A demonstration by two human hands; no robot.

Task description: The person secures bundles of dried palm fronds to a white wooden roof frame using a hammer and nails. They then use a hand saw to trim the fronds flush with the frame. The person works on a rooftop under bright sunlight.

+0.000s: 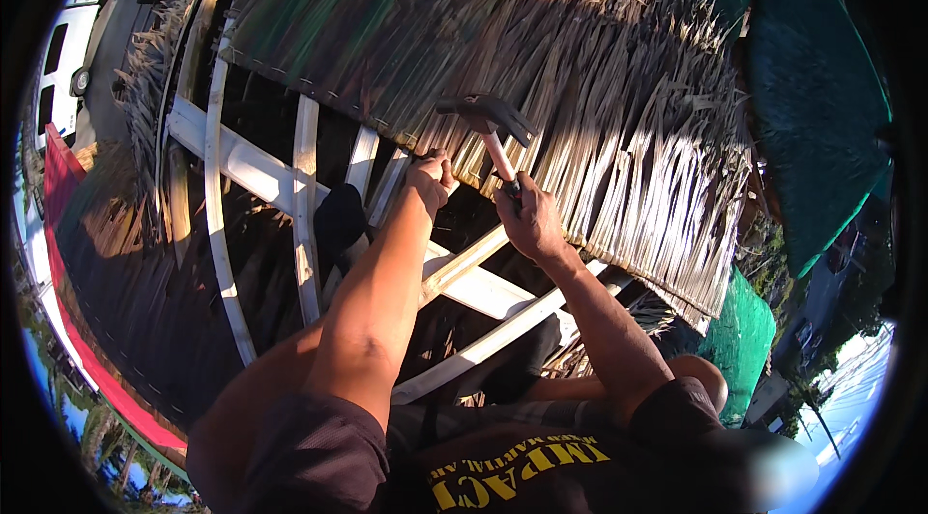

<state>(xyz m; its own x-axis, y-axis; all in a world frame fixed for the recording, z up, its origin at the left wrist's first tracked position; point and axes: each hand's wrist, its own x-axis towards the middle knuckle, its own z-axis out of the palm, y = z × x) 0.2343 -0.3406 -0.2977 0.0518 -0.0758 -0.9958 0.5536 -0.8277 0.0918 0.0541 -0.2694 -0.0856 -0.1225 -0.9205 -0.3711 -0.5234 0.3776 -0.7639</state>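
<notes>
- Well, the thatch panel (580, 89) spreads across the top; hammering along its lower edge looks like the step in hand.
- Below that edge, a white beam (246, 166) slants down to the right, crossed by pale wooden strips (305, 210).
- The hammer (497, 152) shows against the thatch panel, around its lower edge. Its long axis runs upward and slightly left; the head lies crosswise, blunt end to the left, what seems the claw to the right.
- The right hand (532, 222) is wrapped around the handle's lower end.
- The left hand (431, 176) is clenched at the panel's edge, near the hammer; whether it pinches anything, I cannot tell. The next move probably calls for careful aim, clear of this hand.
</notes>
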